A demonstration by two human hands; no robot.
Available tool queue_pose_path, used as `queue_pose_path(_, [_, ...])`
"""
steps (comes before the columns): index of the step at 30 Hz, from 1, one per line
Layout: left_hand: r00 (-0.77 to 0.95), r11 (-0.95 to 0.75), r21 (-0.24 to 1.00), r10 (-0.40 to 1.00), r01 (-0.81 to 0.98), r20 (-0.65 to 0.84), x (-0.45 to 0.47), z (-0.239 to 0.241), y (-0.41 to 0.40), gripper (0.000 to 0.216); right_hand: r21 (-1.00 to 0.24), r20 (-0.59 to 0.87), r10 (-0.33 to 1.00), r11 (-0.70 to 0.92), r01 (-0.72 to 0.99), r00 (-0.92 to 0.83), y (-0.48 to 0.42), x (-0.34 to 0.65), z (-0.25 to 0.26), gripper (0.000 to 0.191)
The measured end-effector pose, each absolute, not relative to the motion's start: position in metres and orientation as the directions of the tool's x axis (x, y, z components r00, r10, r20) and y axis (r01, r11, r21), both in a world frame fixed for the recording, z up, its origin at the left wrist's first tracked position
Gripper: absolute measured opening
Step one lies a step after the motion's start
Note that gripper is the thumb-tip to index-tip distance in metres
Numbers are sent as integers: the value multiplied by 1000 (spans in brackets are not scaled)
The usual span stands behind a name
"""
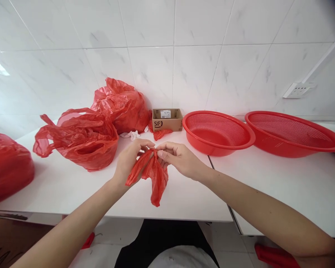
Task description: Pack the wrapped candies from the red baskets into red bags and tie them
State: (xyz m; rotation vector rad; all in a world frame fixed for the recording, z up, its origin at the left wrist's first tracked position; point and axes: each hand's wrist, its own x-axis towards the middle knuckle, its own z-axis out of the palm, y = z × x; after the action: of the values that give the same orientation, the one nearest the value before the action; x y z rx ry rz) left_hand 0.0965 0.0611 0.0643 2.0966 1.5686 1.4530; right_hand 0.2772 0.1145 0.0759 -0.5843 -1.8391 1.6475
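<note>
A small crumpled red plastic bag (155,178) hangs between both hands just above the white counter (72,186). My left hand (130,160) pinches its top from the left, fingers closed on the plastic. My right hand (178,158) pinches the same top from the right, thumb and fingers pressed together on it. The bag's lower end droops toward the counter's front edge.
An open red plastic bag (80,139) lies to the left, a fuller red bag (121,104) behind it, another red bag (5,167) at far left. A small cardboard box (167,120) stands by the tiled wall. Two red colander baskets (217,132) (293,134) sit right.
</note>
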Motion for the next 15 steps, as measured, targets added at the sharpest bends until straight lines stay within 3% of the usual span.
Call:
queue_pose_path(4, [-22, -394, 712, 867, 581, 498, 96, 72, 55, 18, -962, 143, 675, 267, 58, -724, 118, 280, 86, 12])
queue_pose_path(7, [23, -313, 824, 939, 472, 344, 92, 76, 54, 17, -821, 226, 644, 530, 213, -731, 115, 284, 93, 10])
queue_pose_path(9, [81, -312, 833, 947, 458, 310, 89, 77, 55, 16, -582, 327, 574, 748, 319, -751, 114, 285, 98, 12])
queue_pose_path(11, [110, -329, 804, 942, 496, 318, 85, 79, 57, 15, -251, 410, 450, 892, 376, -793, 113, 285, 101, 16])
queue_pose_path(13, [112, -333, 762, 938, 556, 328, 82, 80, 57, 15, 21, 436, 324, 929, 369, -840, 113, 285, 103, 21])
queue_pose_path(15, [115, -340, 714, 932, 612, 344, 79, 81, 56, 18, 147, 425, 257, 927, 346, -868, 111, 285, 101, 22])
